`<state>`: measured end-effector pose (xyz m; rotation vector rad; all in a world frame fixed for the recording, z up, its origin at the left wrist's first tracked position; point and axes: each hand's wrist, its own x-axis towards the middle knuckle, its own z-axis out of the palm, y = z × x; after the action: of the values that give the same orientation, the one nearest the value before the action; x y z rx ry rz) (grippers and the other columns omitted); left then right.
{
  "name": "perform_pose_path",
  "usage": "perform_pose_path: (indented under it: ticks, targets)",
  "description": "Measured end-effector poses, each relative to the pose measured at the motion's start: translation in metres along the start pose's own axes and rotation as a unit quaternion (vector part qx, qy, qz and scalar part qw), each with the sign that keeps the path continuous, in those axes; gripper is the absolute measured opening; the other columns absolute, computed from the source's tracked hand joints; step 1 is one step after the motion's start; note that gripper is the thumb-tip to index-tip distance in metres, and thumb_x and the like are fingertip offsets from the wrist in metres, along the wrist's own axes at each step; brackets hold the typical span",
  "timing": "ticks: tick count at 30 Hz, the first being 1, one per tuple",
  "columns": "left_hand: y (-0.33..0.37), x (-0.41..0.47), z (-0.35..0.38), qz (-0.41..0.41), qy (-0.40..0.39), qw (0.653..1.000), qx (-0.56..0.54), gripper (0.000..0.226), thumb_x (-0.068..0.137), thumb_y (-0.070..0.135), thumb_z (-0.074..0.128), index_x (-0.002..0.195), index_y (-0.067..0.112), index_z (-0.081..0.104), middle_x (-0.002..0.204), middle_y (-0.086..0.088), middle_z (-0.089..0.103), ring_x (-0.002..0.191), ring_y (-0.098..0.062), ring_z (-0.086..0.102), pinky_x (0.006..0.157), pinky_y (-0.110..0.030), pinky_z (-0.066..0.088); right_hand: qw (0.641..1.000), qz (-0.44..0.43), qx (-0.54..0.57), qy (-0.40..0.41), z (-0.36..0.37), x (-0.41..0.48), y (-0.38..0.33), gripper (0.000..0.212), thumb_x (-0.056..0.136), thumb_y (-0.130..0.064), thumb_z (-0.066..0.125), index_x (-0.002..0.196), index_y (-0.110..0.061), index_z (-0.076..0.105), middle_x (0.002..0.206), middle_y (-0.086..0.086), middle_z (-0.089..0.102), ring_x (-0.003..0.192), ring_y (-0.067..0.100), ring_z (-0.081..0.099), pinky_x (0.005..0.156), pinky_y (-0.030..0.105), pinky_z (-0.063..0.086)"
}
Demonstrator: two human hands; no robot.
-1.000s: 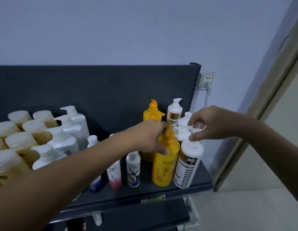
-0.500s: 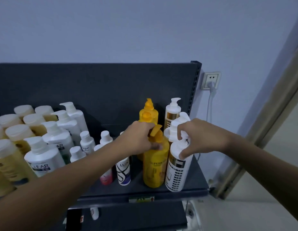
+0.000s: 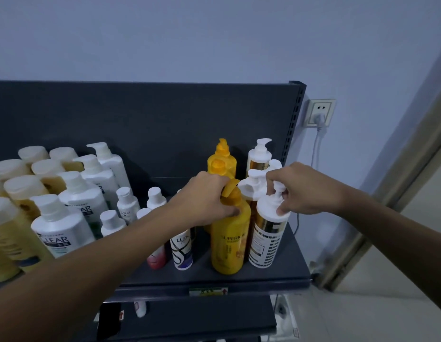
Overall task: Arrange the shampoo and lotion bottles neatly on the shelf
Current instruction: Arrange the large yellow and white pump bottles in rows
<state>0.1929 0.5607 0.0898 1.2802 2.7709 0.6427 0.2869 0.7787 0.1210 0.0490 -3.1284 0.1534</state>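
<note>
Now | left hand (image 3: 207, 196): fingers (image 3: 233, 213) curled round yellow bottle (image 3: 229, 248) neck | right hand (image 3: 305, 191): fingers (image 3: 280, 210) pinching white bottle (image 3: 265, 243) pump | both bottles upright on shelf (image 3: 214, 280) below the fingers, side by side | probably turning pumps to match.

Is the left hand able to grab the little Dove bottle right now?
Probably, once it lets go: the left hand grips the yellow pump bottle by its neck. The Dove bottle stands just left of that forearm, with nothing over its cap.
</note>
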Motion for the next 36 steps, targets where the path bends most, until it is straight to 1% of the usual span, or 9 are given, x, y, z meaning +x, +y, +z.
perform_pose_path:
  ticks: [6, 13, 23, 26, 28, 29, 31, 33, 36]
  targets:
    - [-0.003, 0.002, 0.001, -0.007, 0.013, 1.0, 0.009, 0.034, 0.08, 0.05, 0.08, 0.077, 0.025, 0.056, 0.078, 0.005, 0.063, 0.071, -0.015, 0.063, 0.062, -0.034, 0.055, 0.997, -0.041, 0.004, -0.06, -0.006, 0.011, 0.009, 0.036, 0.071, -0.019, 0.09, 0.092, -0.031, 0.063, 0.093, -0.006, 0.068, 0.08, 0.009, 0.059, 0.059, 0.019, 0.036]
    - [-0.002, 0.0, -0.004, -0.006, -0.002, 0.999, 0.034, 0.041, 0.082, 0.048, 0.079, 0.067, 0.025, 0.048, 0.066, 0.005, 0.054, 0.059, -0.01, 0.052, 0.051, -0.024, 0.035, 0.997, -0.047, 0.006, -0.065, -0.009, 0.011, 0.009, 0.036, 0.072, -0.02, 0.09, 0.1, -0.028, 0.068, 0.085, -0.008, 0.063, 0.076, 0.007, 0.058, 0.057, 0.016, 0.035]
    - [-0.011, -0.002, -0.007, 0.023, -0.011, 0.999, 0.023, 0.044, 0.081, 0.046, 0.082, 0.067, 0.028, 0.044, 0.062, 0.009, 0.049, 0.055, -0.008, 0.048, 0.051, -0.021, 0.031, 0.995, -0.05, 0.023, -0.085, -0.012, 0.013, 0.011, 0.037, 0.072, -0.024, 0.088, 0.1, -0.033, 0.065, 0.098, -0.004, 0.064, 0.082, 0.009, 0.061, 0.063, 0.023, 0.047]
    - [-0.018, -0.001, -0.009, 0.025, -0.046, 0.998, 0.031, 0.042, 0.075, 0.048, 0.086, 0.073, 0.026, 0.05, 0.073, 0.006, 0.058, 0.066, -0.01, 0.056, 0.056, -0.029, 0.043, 0.992, -0.052, 0.043, -0.103, -0.026, 0.013, 0.01, 0.044, 0.073, -0.04, 0.088, 0.111, -0.035, 0.067, 0.103, -0.019, 0.061, 0.086, 0.002, 0.06, 0.067, 0.018, 0.045]
    - [-0.025, 0.002, -0.018, 0.015, -0.084, 0.995, 0.055, 0.033, 0.077, 0.039, 0.087, 0.083, 0.028, 0.057, 0.09, 0.004, 0.066, 0.081, -0.013, 0.063, 0.069, -0.035, 0.055, 0.991, -0.048, 0.094, -0.078, -0.041, 0.017, 0.012, 0.042, 0.076, -0.05, 0.084, 0.112, -0.035, 0.069, 0.104, -0.022, 0.066, 0.092, 0.0, 0.065, 0.076, 0.019, 0.053]
    - [-0.03, 0.004, -0.023, 0.012, -0.097, 0.993, 0.066, 0.025, 0.082, 0.031, 0.085, 0.094, 0.029, 0.063, 0.103, 0.005, 0.07, 0.092, -0.013, 0.066, 0.079, -0.035, 0.058, 0.991, -0.042, 0.119, -0.05, -0.048, 0.021, 0.015, 0.037, 0.08, -0.052, 0.08, 0.11, -0.034, 0.071, 0.102, -0.02, 0.07, 0.092, 0.0, 0.068, 0.08, 0.023, 0.058]
    - [-0.04, 0.008, -0.035, -0.01, -0.089, 0.994, 0.067, 0.033, 0.088, 0.016, 0.078, 0.119, 0.025, 0.07, 0.118, 0.009, 0.072, 0.106, -0.009, 0.068, 0.092, -0.032, 0.058, 0.99, -0.029, 0.134, 0.015, -0.059, 0.03, 0.023, 0.03, 0.086, -0.052, 0.073, 0.108, -0.031, 0.074, 0.098, -0.017, 0.074, 0.087, 0.0, 0.071, 0.084, 0.03, 0.061]
    - [-0.047, 0.017, -0.044, -0.039, -0.042, 0.997, 0.043, 0.031, 0.09, 0.017, 0.077, 0.12, 0.021, 0.073, 0.111, 0.009, 0.074, 0.102, -0.006, 0.07, 0.093, -0.03, 0.058, 0.99, -0.016, 0.133, 0.045, -0.061, 0.042, 0.029, 0.028, 0.09, -0.049, 0.07, 0.108, -0.029, 0.074, 0.095, -0.015, 0.075, 0.085, 0.0, 0.071, 0.084, 0.031, 0.062]
    - [-0.048, 0.034, -0.045, -0.062, 0.0, 0.998, 0.007, 0.042, 0.085, 0.037, 0.082, 0.122, 0.019, 0.07, 0.11, 0.006, 0.073, 0.102, -0.009, 0.069, 0.091, -0.033, 0.059, 0.992, -0.019, 0.119, -0.019, -0.054, 0.059, 0.026, 0.035, 0.086, -0.049, 0.075, 0.115, -0.028, 0.073, 0.097, -0.016, 0.076, 0.084, -0.002, 0.071, 0.082, 0.028, 0.06]
